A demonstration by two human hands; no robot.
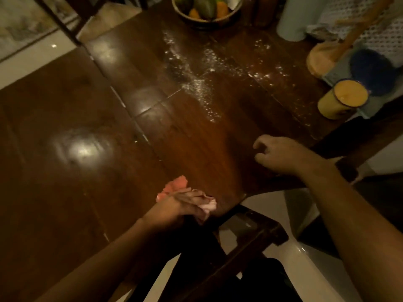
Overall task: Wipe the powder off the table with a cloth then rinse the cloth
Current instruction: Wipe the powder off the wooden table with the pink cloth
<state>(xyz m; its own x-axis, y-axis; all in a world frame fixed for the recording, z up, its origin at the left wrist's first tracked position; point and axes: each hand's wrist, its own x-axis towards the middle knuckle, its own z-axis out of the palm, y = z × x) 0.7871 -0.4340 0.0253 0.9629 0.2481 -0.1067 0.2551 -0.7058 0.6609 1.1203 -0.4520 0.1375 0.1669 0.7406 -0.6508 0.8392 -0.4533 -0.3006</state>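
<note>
You are gripping the soft, bunched pink cloth [175, 185] in your left hand [185, 203], lower centre. Your right hand [281, 153], centre right, is curling loosely, holding nothing. Grainy white powder [196, 83] is lying scattered on the glossy dark wooden table [196, 149], upper centre. Wiping seems not yet begun, so you are needing a long forward reach.

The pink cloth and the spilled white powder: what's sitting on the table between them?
Nothing: the head view shows only bare dark table between the cloth, held by the left hand, and the powder.
</note>
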